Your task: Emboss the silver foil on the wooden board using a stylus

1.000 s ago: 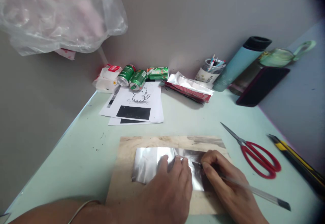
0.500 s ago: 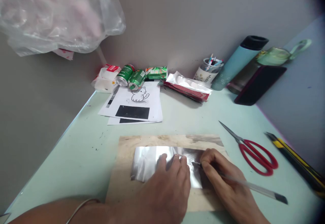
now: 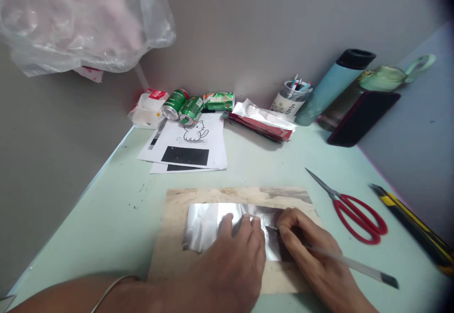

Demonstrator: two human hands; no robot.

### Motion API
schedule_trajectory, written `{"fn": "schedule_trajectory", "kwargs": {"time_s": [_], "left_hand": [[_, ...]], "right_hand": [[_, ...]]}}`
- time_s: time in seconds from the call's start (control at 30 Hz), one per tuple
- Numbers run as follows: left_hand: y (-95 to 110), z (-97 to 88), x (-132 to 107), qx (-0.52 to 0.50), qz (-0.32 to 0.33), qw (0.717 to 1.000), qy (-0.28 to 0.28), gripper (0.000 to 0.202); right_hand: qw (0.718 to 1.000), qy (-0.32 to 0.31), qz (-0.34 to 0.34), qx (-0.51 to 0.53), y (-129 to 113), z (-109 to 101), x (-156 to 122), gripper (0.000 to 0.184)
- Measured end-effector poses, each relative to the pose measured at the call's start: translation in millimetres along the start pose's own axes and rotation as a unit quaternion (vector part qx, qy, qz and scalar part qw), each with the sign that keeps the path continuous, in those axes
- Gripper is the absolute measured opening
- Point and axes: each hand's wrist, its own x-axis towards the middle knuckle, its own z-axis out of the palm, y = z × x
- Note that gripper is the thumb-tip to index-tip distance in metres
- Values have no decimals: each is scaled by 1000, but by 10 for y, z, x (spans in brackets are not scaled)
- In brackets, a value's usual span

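A shiny metal sheet (image 3: 204,223) lies on a pale wooden board (image 3: 177,256) at the near side of the table. My left hand (image 3: 237,256) rests flat on the sheet, fingers apart and pressing its middle. My right hand (image 3: 312,247) is closed round a pen (image 3: 354,263) with a clear barrel and a dark end cap. The pen's tip touches or nearly touches the sheet just right of my left fingertips. My right hand covers the sheet's right end.
Red-handled scissors (image 3: 358,218) and a yellow-black utility knife (image 3: 414,228) lie to the right. Behind are printed sheets (image 3: 216,152), green cans (image 3: 191,109), a foil packet (image 3: 262,121), a pencil jar (image 3: 289,102), a blue bottle (image 3: 333,88) and a phone (image 3: 363,119). A plastic bag (image 3: 88,24) hangs upper left.
My right hand and the pen have shifted slightly left, the tip now closer to my left fingers. My left hand stays in place on the sheet.
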Motion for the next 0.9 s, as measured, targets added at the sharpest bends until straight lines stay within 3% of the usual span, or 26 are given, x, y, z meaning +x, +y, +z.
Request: {"fn": "schedule_trajectory", "kwargs": {"time_s": [0.23, 0.53, 0.9], "left_hand": [[0, -26, 16, -12, -4, 1000, -15, 54], [1, -24, 0, -8, -12, 1000, 22, 47], [14, -11, 2, -19, -18, 1000, 13, 46]], "right_hand": [[1000, 7, 5, 12, 15, -11, -5, 27], [1000, 9, 1, 16, 8, -10, 0, 26], [999, -5, 15, 38, 0, -22, -9, 27]]}}
